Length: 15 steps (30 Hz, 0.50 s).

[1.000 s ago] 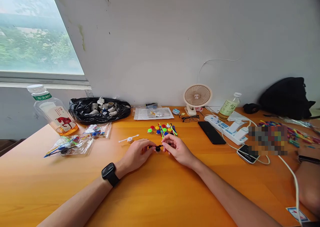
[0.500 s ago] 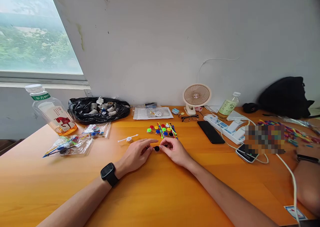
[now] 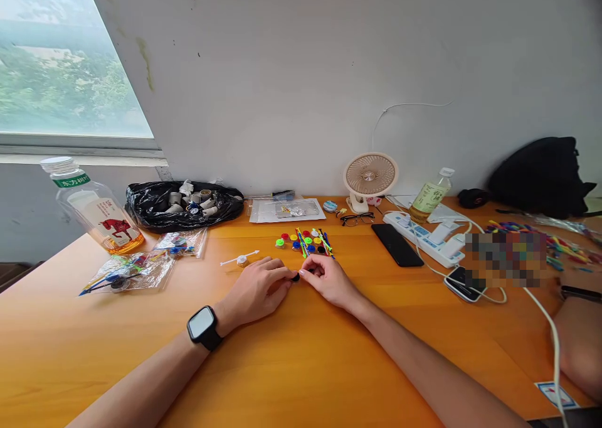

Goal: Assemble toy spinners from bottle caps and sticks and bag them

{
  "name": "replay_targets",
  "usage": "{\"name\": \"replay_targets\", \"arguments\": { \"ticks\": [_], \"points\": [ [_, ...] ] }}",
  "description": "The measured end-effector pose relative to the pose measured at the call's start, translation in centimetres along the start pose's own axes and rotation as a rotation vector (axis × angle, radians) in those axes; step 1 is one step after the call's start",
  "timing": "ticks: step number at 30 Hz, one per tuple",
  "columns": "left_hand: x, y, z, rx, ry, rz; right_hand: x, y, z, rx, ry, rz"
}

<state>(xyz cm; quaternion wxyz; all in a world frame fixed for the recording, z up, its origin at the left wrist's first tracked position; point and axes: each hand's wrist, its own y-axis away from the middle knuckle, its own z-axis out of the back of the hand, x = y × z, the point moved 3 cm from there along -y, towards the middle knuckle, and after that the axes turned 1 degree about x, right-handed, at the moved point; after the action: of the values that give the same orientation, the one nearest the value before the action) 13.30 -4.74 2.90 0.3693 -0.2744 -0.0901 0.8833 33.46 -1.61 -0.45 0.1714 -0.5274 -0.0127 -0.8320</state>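
Between my fingertips is a small black round piece (image 3: 296, 277), partly covered. My left hand (image 3: 258, 292) pinches it from the left, with thumb and index finger bent against it. From the other side my right hand (image 3: 330, 282) is closed, thumb and index finger pressed together at its edge. Beyond my left hand lies a white round piece (image 3: 241, 260) with a white arrow-ended stick through it. Small round pieces in several colours, among them a green one (image 3: 280, 243), sit behind my hands beside thin coloured sticks (image 3: 301, 242).
On the left are a tea bottle (image 3: 104, 218), clear bags of parts (image 3: 129, 274) and a black plastic bag (image 3: 141, 199). A fan (image 3: 370, 174), a phone (image 3: 396, 245) and a power strip (image 3: 416, 235) stand behind and right. Another person's arm (image 3: 580, 340) rests at the right.
My left index finger has bent down from a stretched position onto the black piece, which is now more covered. My right hand has stayed nearly in place.
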Motion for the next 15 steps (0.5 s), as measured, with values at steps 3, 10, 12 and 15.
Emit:
{"name": "replay_targets", "arguments": {
  "ticks": [3, 10, 12, 15],
  "points": [
    [-0.4, 0.0, -0.2, 0.009, -0.093, -0.031, 0.2, 0.1, 0.1, 0.014, 0.007, 0.006],
    [-1.0, 0.0, -0.6, 0.003, -0.198, -0.051, 0.7, 0.2, 0.2, 0.021, 0.039, 0.016],
    [-1.0, 0.1, -0.8, 0.002, -0.208, -0.046, 0.8, 0.2, 0.2, 0.023, 0.051, 0.009],
    [-0.8, 0.2, -1.0, -0.006, -0.177, -0.032, 1.1, 0.3, 0.6, -0.016, 0.099, 0.039]
  ]
}}
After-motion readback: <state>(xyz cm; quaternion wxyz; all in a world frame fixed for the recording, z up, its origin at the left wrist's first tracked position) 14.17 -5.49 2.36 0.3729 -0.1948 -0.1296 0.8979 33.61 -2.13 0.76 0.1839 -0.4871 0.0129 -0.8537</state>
